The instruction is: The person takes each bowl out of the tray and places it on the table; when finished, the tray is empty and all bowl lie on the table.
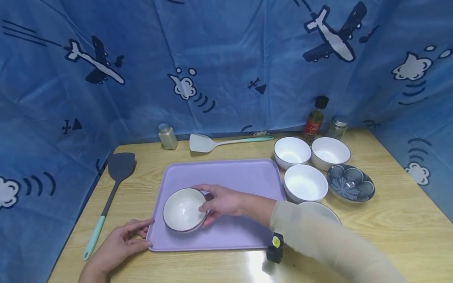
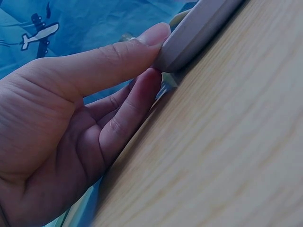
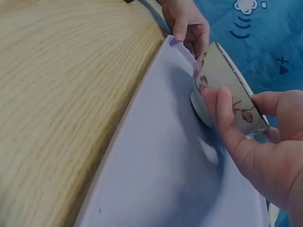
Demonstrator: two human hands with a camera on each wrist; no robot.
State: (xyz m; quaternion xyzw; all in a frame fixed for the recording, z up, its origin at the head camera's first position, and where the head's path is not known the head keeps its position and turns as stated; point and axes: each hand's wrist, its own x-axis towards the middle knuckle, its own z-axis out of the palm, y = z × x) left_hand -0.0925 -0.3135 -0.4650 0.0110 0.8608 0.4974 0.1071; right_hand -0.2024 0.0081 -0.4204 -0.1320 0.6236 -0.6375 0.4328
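Observation:
A white bowl [image 1: 182,210] is at the left part of the purple tray [image 1: 233,177]. My right hand [image 1: 223,202] grips the bowl's right side, thumb at the rim and fingers around the outside. In the right wrist view the bowl [image 3: 222,78] shows a brown leaf pattern and a pale foot; whether the foot touches the tray I cannot tell. My left hand [image 1: 122,241] pinches the tray's front left corner. The left wrist view shows its thumb [image 2: 118,54] against the tray edge [image 2: 194,35] and a fingertip just below.
Right of the tray stand white bowls [image 1: 306,182], a dark patterned bowl [image 1: 350,182] and another bowl [image 1: 320,210] partly behind my sleeve. A grey spatula [image 1: 120,167] lies left, a white spatula [image 1: 203,143] behind. Jars [image 1: 168,137] and a red-labelled bottle [image 1: 313,122] stand along the curtain.

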